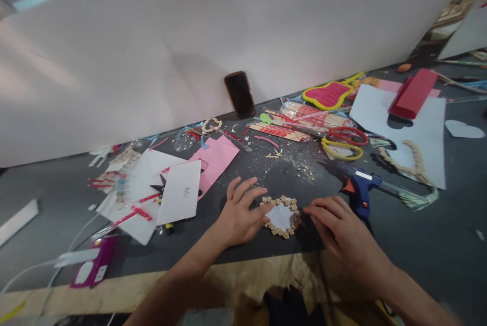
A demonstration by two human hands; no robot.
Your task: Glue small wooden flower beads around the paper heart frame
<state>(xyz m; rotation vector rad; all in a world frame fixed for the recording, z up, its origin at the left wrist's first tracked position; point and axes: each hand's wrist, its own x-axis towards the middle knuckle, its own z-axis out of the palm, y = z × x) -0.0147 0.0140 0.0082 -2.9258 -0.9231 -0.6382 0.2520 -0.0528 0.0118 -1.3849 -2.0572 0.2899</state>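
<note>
In the head view, the ring of small wooden pieces [280, 232] around white paper [280, 217] lies between the hands at the near edge, with no clear long axis. The left hand [238, 217], fingers spread open, touches its left rim and is nearer; the right hand [340, 224], fingertips pinched together, is just beside its right rim, any grip unclear.

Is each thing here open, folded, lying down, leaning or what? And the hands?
Left hand: fingers spread, at the ring's edge
Right hand: fingertips together, beside the ring
Ring: lying flat
Phone: leaning on the wall, screen dark
Glue gun: lying on its side
Red card: folded
Yellow scissors: blades unclear
</note>
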